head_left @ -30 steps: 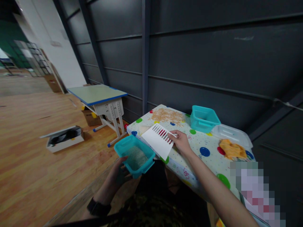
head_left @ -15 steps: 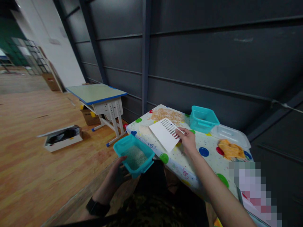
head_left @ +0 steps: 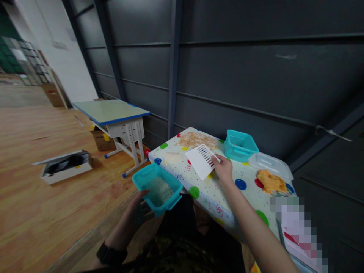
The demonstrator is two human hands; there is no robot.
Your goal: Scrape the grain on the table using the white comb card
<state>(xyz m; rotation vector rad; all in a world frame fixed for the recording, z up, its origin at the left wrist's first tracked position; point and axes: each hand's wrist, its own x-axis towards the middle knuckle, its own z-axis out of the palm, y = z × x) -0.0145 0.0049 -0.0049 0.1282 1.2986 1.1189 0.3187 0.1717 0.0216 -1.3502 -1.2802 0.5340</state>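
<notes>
The white slotted card (head_left: 199, 167) was over the near left part of the table, pinched along its slotted side between the thumb and fingers of the right hand (head_left: 223, 169). To its left, beside the table's near edge, the near teal tub (head_left: 170, 203), containing white grains (head_left: 162, 189), was gripped at its near left side by the left hand (head_left: 142, 208), thumb over the rim. Tan grains (head_left: 196, 139) lay spread on the balloon-print tablecloth (head_left: 210, 193) beyond the card. Farther right were the far teal tub (head_left: 238, 152), a clear lid (head_left: 270, 165) and a crumpled orange cloth (head_left: 271, 181). A blue-edged desk (head_left: 113, 110) stood far left.
</notes>
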